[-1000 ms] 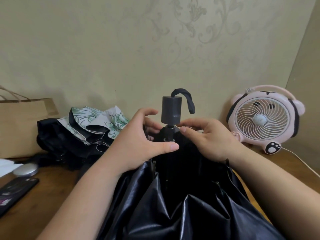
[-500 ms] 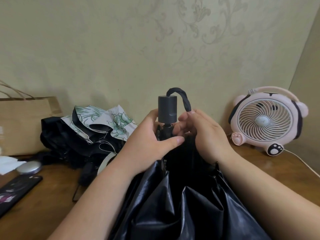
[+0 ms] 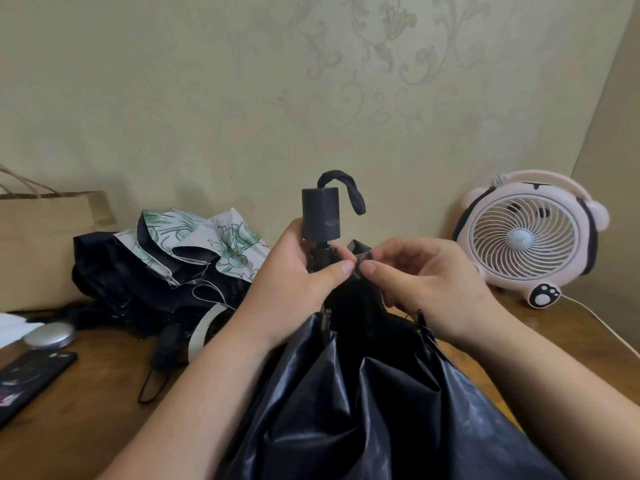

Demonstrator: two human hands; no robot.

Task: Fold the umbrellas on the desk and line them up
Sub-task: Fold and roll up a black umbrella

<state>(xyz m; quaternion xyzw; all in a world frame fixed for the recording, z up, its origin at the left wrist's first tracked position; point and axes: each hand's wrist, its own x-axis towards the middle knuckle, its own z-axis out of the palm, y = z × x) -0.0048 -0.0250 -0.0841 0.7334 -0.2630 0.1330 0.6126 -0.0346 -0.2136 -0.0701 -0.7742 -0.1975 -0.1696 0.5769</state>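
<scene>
From the head view, we're mid-fold on the black umbrella (image 3: 363,393). It stands between the arms with its handle (image 3: 320,218) pointing up and its strap (image 3: 349,188) curling over the top. The loose, glossy canopy (image 3: 346,427) spills down towards us, over the near edge of the desk (image 3: 86,393).

The left hand (image 3: 298,289) wraps round the shaft just under the handle, thumb laid across the front. The right hand (image 3: 426,282) is curled in close beside it. Its thumb and fingertips pinch a small fold of canopy, which pokes up just above them. The two thumbs nearly meet.

We judge this as the gathering step: the panels are being collected at the handle end, one pleat at a time, and plenty of cloth hangs loose. The next move calls for a steady grip on the shaft. Meanwhile the right hand works round the canopy, laying each flap the same way so that it can be wrapped tight.

Over on the left, the floral umbrella (image 3: 207,244) lies crumpled on the desk, unfolded, next to the bag (image 3: 41,244). So we're early in the task, and no line-up has begun. A phone (image 3: 31,379) sits at the left edge, a fan (image 3: 526,237) at the far right, both well apart from the hands.
</scene>
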